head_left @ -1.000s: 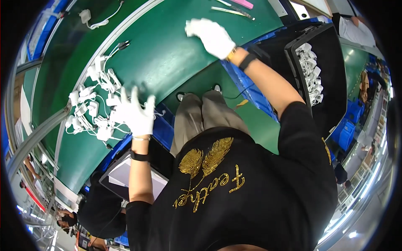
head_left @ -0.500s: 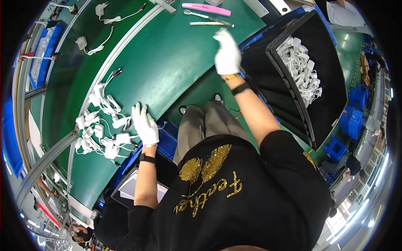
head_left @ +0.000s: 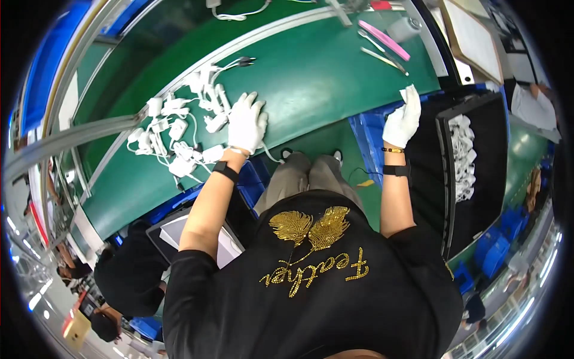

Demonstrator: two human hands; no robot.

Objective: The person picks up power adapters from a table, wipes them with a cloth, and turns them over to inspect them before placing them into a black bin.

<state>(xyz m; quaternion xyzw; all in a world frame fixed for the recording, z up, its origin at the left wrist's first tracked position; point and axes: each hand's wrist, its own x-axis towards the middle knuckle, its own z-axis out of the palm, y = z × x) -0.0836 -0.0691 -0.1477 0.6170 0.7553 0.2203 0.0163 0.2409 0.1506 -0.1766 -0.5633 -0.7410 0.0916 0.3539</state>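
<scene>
Both my hands wear white gloves. My left hand (head_left: 246,122) lies palm down on the green workbench (head_left: 311,78), fingers stretched out, against the right side of a heap of white power adapters (head_left: 179,128) with tangled cables. A white cable (head_left: 272,154) runs from beside its wrist over the bench's front edge; whether the palm covers anything is hidden. My right hand (head_left: 403,121) is raised near the bench's right end, beside a black bin, its fingers extended and nothing clearly in them. In that black bin (head_left: 443,173) lie many more white adapters (head_left: 463,158).
A pink strip-shaped tool (head_left: 384,40), a toothbrush (head_left: 372,40) and a thin white stick (head_left: 382,61) lie at the bench's far right. A metal rail (head_left: 239,48) crosses behind the heap. Blue bins (head_left: 368,140) stand below the bench edge. Another person (head_left: 134,269) is at left.
The whole view has turned, shifting the bench and bin in the picture. My right hand has come back from the bench toward the black bin. My left hand stays beside the adapter heap.
</scene>
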